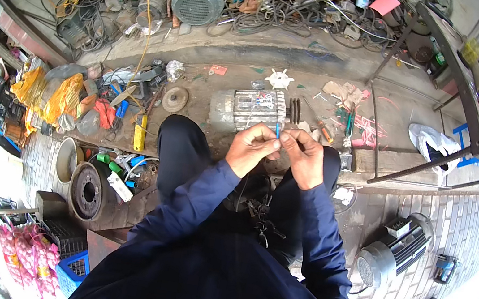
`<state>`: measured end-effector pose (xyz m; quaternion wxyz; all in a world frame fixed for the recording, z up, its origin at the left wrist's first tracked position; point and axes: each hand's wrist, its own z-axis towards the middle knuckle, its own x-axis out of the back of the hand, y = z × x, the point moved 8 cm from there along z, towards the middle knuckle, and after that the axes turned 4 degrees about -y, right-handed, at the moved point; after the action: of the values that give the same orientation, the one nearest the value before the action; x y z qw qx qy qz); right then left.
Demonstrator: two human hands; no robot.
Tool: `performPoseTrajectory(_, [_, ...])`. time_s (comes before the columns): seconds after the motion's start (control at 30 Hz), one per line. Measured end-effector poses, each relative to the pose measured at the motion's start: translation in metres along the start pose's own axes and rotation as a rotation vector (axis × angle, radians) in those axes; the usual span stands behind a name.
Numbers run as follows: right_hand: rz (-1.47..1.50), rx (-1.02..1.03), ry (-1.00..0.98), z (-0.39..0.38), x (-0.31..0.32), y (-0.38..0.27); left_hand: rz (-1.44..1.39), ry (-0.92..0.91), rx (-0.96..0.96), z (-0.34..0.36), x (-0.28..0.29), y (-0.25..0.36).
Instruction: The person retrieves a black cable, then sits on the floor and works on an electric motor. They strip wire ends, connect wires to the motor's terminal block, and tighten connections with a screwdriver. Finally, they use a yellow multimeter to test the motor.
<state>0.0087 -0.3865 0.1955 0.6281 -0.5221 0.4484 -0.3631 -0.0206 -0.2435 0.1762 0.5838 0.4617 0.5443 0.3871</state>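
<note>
Just above my knees, my left hand (252, 150) and my right hand (304, 158) meet, fingers pinched around a small thin blue piece (278, 129), perhaps wire or sleeving; its ends are partly hidden. Directly beyond them a finned electric motor (246, 105) lies on its side on the dirty ledge, with wires showing on top. A white fan impeller (279, 79) lies behind the motor. To its right are an orange-handled screwdriver (324, 130), green-handled tools (349, 122) and pink scraps (366, 131).
Motors (197, 2) and tangled cables are piled at the back. Bags and rags (70, 96) crowd the left, above wheel rims (87, 190). A metal bench frame (468, 123) stands right, over a white bag (431, 148). Another motor (396, 249) lies on the right paving.
</note>
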Motion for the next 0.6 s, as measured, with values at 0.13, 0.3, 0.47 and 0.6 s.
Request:
performPoseTrajectory(0.13, [0.191, 0.057, 0.008, -0.020, 0.008, 0.006, -0.077, 0.062, -0.004, -0.009, -0.008, -0.002])
performPoseTrajectory(0.3, [0.314, -0.077, 0.019, -0.035, 0.017, 0.023, 0.092, -0.051, 0.008, -0.011, -0.033, -0.011])
performPoseTrajectory(0.47, [0.304, 0.051, 0.013, -0.041, 0.029, 0.008, -0.009, -0.059, 0.056, -0.013, -0.045, -0.007])
performPoseTrajectory(0.6, [0.392, 0.030, -0.024, -0.039, 0.022, 0.006, -0.242, -0.007, 0.011, -0.012, -0.043, 0.001])
